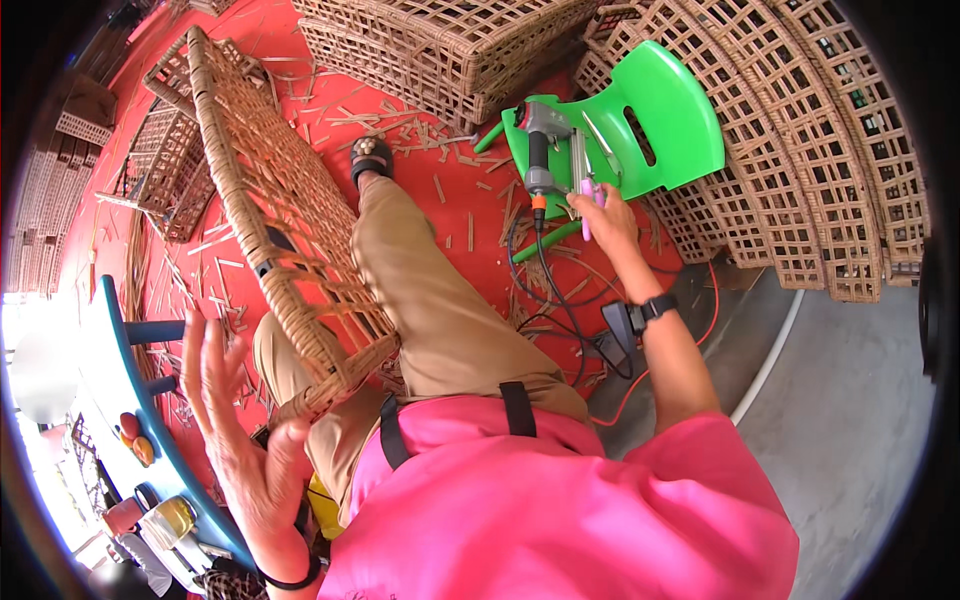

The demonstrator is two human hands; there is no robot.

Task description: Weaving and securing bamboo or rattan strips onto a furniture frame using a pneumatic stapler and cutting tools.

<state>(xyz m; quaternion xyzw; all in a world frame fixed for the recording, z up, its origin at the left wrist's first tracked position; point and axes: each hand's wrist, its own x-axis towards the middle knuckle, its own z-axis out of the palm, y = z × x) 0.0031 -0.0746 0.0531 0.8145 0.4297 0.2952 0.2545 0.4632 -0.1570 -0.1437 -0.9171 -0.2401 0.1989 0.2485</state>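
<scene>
My right hand [610, 225] is closed on the lilac handles of scissors [588, 208] at the front edge of a small green chair [665, 110]. Beside them on the seat lies a grey and black air stapler [540, 150] with an orange hose fitting. A thin pointed metal piece [603, 145] rests there too; whether it belongs to the scissors I cannot tell. My left hand [245, 430] is raised, fingers apart and empty, near the close end of a woven rattan basket [265, 215]. That basket leans on its side against my legs.
Cane scraps [440, 190] litter the red floor covering [455, 215]. Large woven baskets [760, 130] are stacked at the right, with another [420, 60] at the far side. Dark hoses and an orange cord [712, 300] run near my right arm. A blue-edged table [180, 450] stands left.
</scene>
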